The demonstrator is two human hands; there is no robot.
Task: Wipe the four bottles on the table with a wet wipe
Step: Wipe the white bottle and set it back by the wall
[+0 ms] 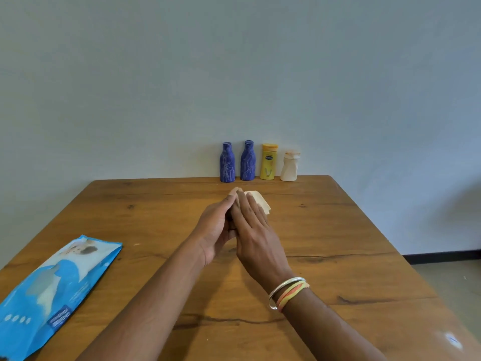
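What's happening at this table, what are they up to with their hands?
A person is pressing a folded wet wipe between the left hand and right hand over a wooden table. Four bottles stand untouched along the far edge: two blue bottles, a yellow bottle and a white bottle. A blue wipes pack lies at the left.

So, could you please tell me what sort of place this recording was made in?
Probably a plain room in a home or office, though nothing settles which. A wooden table stands against a bare pale wall, with four toiletry-style bottles lined up at its far edge and a blue wet-wipe pack near the person.
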